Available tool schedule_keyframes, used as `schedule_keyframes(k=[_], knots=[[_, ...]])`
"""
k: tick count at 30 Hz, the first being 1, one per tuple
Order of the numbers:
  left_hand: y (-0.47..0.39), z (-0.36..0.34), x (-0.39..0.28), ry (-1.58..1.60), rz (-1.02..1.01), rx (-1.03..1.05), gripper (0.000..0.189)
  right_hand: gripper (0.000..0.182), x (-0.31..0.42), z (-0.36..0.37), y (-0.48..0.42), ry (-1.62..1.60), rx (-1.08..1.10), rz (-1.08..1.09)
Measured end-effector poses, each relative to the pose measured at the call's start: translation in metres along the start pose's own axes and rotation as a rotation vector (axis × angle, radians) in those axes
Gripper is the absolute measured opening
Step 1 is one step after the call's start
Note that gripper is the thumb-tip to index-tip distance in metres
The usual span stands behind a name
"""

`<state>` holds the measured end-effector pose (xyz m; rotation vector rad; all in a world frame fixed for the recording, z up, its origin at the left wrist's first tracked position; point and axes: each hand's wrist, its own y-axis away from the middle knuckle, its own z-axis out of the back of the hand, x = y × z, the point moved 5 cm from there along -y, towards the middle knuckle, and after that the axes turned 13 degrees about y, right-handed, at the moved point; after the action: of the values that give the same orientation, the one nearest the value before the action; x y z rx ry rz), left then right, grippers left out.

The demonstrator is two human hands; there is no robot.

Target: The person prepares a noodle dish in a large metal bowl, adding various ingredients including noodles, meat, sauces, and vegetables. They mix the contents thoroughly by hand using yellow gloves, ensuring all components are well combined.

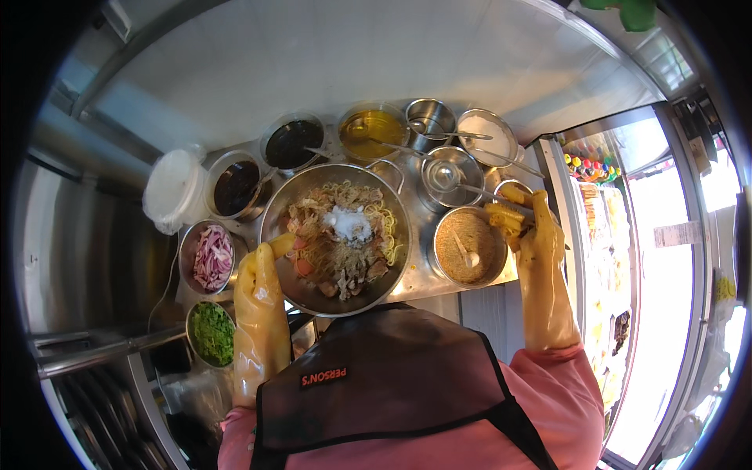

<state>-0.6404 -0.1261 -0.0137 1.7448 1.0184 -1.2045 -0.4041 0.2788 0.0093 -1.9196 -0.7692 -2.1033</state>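
A wide steel mixing bowl (390,294) stands in front of me. In it lie noodles (390,235), pieces of meat or sausage, grey-brown seasoning and a white powder heap (348,225). My left hand (258,288), in a yellowish rubber glove, holds the bowl's left rim with a digit reaching inside. Gloved likewise, my right hand (536,232) grips the handle of a ladle (479,190) at the right. The ladle's round end hangs over a steel pot (429,197). Just below that hand is a pot of brown granular seasoning (461,241) with a small scoop (470,258) lying in it.
Behind the bowl stand pots of dark sauce (294,144), yellow oil (376,130) and white powder (484,138), with utensils in them. At left are sliced red onions (212,258), chopped greens (212,333) and a lidded white tub (172,191). A lit glass display case (599,252) borders the right.
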Motion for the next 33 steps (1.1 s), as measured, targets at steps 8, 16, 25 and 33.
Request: schedule_keyframes(k=[8, 16, 25, 33], knots=[[0.004, 0.005, -0.005, -0.060, -0.008, 0.024, 0.049, 0.057, -0.080, -0.088, 0.041, 0.035, 0.334, -0.147], [0.020, -0.003, -0.030, -0.186, -0.079, -0.021, 0.048, 0.053, -0.042, -0.142, 0.083, 0.891, 0.788, 0.820], [0.019, 0.018, 0.002, -0.251, -0.040, -0.026, 0.033, 0.068, -0.045, -0.040, 0.053, 0.421, 0.407, 0.496], [-0.003, 0.003, 0.036, -0.850, -0.569, 0.335, 0.016, 0.066, -0.067, 0.002, -0.018, 0.327, 0.092, 0.199]])
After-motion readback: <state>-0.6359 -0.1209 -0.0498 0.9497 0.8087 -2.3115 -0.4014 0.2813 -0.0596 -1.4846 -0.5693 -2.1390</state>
